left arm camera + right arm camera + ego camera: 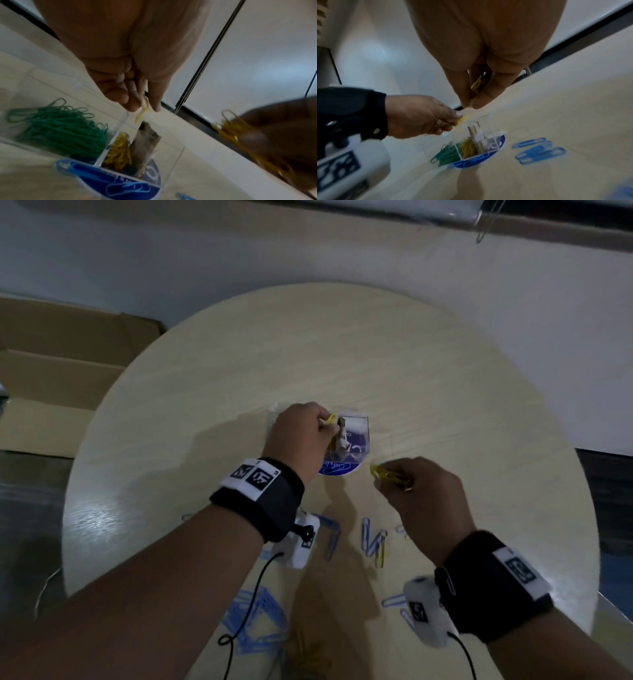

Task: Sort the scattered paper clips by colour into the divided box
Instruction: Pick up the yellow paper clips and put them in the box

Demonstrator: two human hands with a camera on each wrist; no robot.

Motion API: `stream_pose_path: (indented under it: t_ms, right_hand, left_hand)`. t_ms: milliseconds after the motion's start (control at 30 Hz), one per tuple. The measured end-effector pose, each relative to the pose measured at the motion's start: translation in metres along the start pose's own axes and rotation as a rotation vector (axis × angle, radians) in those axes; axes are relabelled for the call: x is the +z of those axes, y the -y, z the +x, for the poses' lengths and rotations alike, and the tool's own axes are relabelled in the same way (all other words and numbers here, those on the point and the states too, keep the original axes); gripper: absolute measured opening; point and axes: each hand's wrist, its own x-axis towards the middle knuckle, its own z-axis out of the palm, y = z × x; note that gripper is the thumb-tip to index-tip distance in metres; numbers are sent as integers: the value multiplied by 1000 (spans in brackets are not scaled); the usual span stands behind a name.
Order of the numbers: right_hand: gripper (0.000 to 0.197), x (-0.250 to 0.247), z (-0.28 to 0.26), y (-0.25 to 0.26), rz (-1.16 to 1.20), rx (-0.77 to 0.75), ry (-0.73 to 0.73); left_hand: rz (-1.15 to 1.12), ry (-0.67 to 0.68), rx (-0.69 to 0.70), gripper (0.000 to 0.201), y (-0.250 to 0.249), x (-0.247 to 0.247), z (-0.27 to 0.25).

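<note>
The head view shows a round pale worktop (376,364) with blue clips (371,539) scattered near the person. The left hand (298,436) pinches a yellow clip (331,418) above the clear divided box (359,436).

In the left wrist view, green clips (58,129) and yellow clips (119,150) fill separate compartments.

In the right wrist view, the right hand (481,56) pinches a yellow bundle (475,86) just above the box.
</note>
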Motion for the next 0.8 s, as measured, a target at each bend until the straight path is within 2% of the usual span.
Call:
stream_pose_path:
  t_ms: [67, 167, 267, 333, 433, 567, 667, 733, 800]
  right_hand:
    - [11, 0, 15, 8, 20, 22, 19]
    - [8, 5, 36, 23, 55, 66, 23]
    - [4, 16, 58, 41, 80, 102, 27]
    - [8, 25, 70, 50, 27, 112, 51]
    - [26, 32, 74, 61, -51, 101, 117]
    - [28, 18, 52, 59, -36, 63, 5]
    - [20, 4, 12, 37, 41, 71, -74]
    - [16, 2, -25, 14, -24, 24, -56]
    - [18, 4, -69, -9, -147, -35, 5]
  left_hand:
    - [44, 37, -2, 41, 3, 5, 2]
    - [17, -80, 15, 42, 8, -3, -6]
    - [-103, -165, -1, 36, 18, -16, -23]
    - [-151, -182, -10, 32, 26, -23, -38]
    - [-190, -199, -19, 28, 35, -31, -59]
    - [-197, -195, -36, 25, 52, -38, -86]
    - [-84, -71, 31, 20, 66, -40, -115]
    - [88, 95, 172, 21, 76, -35, -138]
    - [265, 260, 300, 31, 86, -25, -165]
